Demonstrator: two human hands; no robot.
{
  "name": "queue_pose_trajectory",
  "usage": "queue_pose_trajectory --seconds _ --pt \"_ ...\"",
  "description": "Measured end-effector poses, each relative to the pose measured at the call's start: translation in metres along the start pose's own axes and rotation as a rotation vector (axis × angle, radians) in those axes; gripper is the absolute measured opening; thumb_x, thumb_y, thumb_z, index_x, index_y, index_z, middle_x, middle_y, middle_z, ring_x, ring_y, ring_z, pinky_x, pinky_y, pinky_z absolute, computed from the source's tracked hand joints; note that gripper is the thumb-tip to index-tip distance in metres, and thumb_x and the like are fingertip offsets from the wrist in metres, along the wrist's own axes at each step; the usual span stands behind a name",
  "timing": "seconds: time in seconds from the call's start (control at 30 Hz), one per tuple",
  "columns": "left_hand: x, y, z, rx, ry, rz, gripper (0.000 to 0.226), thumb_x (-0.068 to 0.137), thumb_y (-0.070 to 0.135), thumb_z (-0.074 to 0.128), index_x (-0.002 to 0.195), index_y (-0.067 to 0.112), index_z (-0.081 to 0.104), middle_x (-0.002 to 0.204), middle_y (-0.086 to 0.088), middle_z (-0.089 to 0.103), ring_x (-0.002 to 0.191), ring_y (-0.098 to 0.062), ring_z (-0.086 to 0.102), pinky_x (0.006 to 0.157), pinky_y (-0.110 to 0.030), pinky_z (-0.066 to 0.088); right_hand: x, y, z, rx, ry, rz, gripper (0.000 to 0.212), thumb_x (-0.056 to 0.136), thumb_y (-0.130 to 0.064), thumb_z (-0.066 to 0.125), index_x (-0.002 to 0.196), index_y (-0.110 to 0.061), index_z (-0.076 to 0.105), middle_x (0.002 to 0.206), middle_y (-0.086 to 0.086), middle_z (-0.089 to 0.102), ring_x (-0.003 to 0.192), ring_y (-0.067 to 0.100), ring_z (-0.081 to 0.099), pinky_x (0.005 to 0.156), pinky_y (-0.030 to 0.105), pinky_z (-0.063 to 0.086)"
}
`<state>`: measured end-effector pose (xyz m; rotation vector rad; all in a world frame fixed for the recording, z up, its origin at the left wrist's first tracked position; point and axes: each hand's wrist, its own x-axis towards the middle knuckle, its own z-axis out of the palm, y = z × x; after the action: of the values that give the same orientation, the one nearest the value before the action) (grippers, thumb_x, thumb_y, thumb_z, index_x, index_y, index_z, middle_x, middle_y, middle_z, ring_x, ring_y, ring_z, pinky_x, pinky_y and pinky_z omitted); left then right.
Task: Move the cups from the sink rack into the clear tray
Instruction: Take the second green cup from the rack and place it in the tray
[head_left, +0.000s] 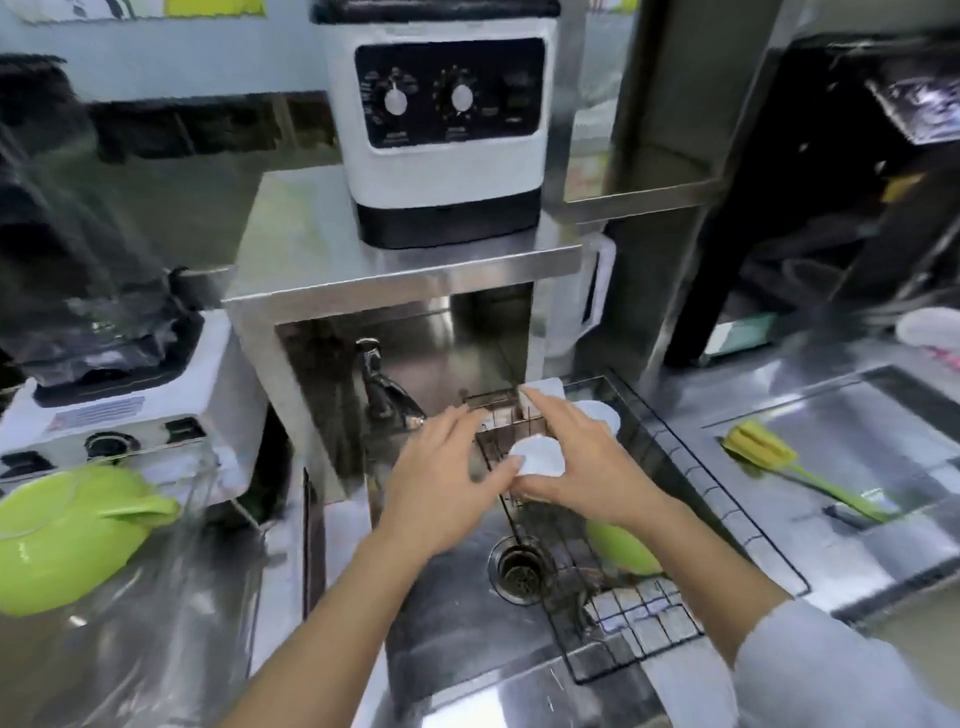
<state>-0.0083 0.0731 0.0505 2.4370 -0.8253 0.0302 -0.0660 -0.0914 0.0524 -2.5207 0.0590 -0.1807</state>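
Note:
A black wire sink rack (639, 618) sits over the right half of the steel sink (447, 613). Both hands meet over the rack around a small white cup (537, 457). My right hand (576, 462) wraps the cup from the right. Fingers of my left hand (441, 483) touch the cup's left side. Another white cup (605, 415) lies behind my right hand in the rack. A green cup (621, 548) rests in the rack under my right wrist. The clear tray (171, 582) stands at the lower left and holds a green cup (67, 535).
A white appliance with two dials (447, 119) stands on a steel shelf above the faucet (376, 384). A blender base (114, 410) is at the left. A yellow-green bottle brush (795, 467) lies on the right counter. The drain (519, 569) is open in the sink.

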Motion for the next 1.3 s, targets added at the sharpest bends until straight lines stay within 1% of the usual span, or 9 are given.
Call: queue_pose_trajectory --seconds 0.2,0.3,0.47,0.6,0.77,0.87,1.0,1.13,1.3 --pt "0.031 0.042 0.069 -0.046 -0.14 0.092 0.064 0.08 0.052 0.056 0.134 0.019 0.041 0.141 -0.002 0.044 0.13 -0.02 0.037 0.106 -0.031 0.026 -0.03 0.08 -0.018 -0.029 0.002 0.158 0.095 0.069 -0.051 0.072 0.144 -0.023 0.02 0.143 0.003 0.039 0.129 0.02 0.039 0.105 0.035 0.035" --pt "0.039 0.051 0.101 -0.015 -0.314 0.157 0.078 0.079 0.05 0.061 0.142 0.019 0.027 0.148 -0.003 0.033 0.136 -0.02 0.027 0.111 -0.032 0.021 -0.038 0.117 -0.016 -0.1 -0.071 0.227 0.1 0.068 -0.056 0.07 0.145 -0.022 0.015 0.148 0.006 0.033 0.134 0.024 0.035 0.107 0.046 0.034" --pt "0.046 0.054 0.149 0.027 -0.623 0.13 0.107 0.069 0.055 0.07 0.147 0.021 0.006 0.156 -0.005 0.012 0.142 -0.02 0.011 0.115 -0.036 0.017 -0.053 0.155 0.001 -0.117 -0.295 0.301 0.111 0.064 -0.046 0.077 0.146 -0.021 0.005 0.15 0.011 0.024 0.137 0.03 0.027 0.111 0.044 0.028" --pt "0.045 0.05 0.179 0.043 -0.715 0.067 0.119 0.063 0.042 0.078 0.147 0.022 -0.004 0.156 -0.006 0.005 0.143 -0.022 0.005 0.116 -0.038 0.013 -0.059 0.166 0.013 -0.1 -0.356 0.381 0.119 0.062 -0.038 0.08 0.146 -0.018 -0.001 0.153 0.017 0.016 0.14 0.032 0.02 0.114 0.043 0.021" --pt "0.046 0.044 0.203 0.014 -0.711 -0.002 0.124 0.058 0.03 0.082 0.146 0.021 -0.004 0.155 -0.01 0.011 0.141 -0.024 0.013 0.115 -0.037 0.019 -0.052 0.177 0.035 -0.165 -0.37 0.442 0.12 0.062 -0.034 0.079 0.145 -0.014 -0.005 0.15 0.025 0.021 0.138 0.038 0.023 0.112 0.044 0.026" --pt "0.046 0.042 0.208 -0.061 -0.659 -0.045 0.125 0.054 0.026 0.085 0.146 0.02 0.001 0.152 -0.009 0.018 0.139 -0.023 0.02 0.112 -0.033 0.021 -0.048 0.178 0.04 -0.167 -0.312 0.452 0.119 0.058 -0.04 0.08 0.144 -0.016 0.001 0.142 0.019 0.033 0.13 0.037 0.034 0.106 0.045 0.031" --pt "0.044 0.04 0.202 0.008 -0.594 0.022 0.118 0.048 0.041 0.085 0.141 0.023 0.015 0.138 -0.007 0.041 0.124 -0.025 0.036 0.103 -0.033 0.03 -0.048 0.174 0.039 -0.141 -0.339 0.439 0.121 0.055 -0.04 0.081 0.143 -0.019 0.002 0.135 0.015 0.037 0.126 0.034 0.038 0.102 0.05 0.03" --pt "0.036 0.045 0.178 -0.022 -0.539 0.022 0.117 0.052 0.049 0.081 0.144 0.028 0.012 0.138 -0.005 0.038 0.125 -0.024 0.033 0.103 -0.034 0.03 -0.05 0.158 0.018 -0.054 -0.296 0.368 0.114 0.054 -0.034 0.082 0.142 -0.023 0.01 0.133 0.011 0.041 0.126 0.029 0.037 0.102 0.05 0.03" --pt "0.035 0.051 0.115 -0.015 -0.339 0.069 0.117 0.051 0.062 0.076 0.144 0.032 0.012 0.136 -0.002 0.042 0.124 -0.021 0.036 0.104 -0.032 0.027 -0.038 0.108 -0.025 0.064 -0.181 0.205 0.104 0.049 -0.039 0.082 0.136 -0.038 0.025 0.129 0.005 0.047 0.124 0.021 0.039 0.102 0.049 0.037"
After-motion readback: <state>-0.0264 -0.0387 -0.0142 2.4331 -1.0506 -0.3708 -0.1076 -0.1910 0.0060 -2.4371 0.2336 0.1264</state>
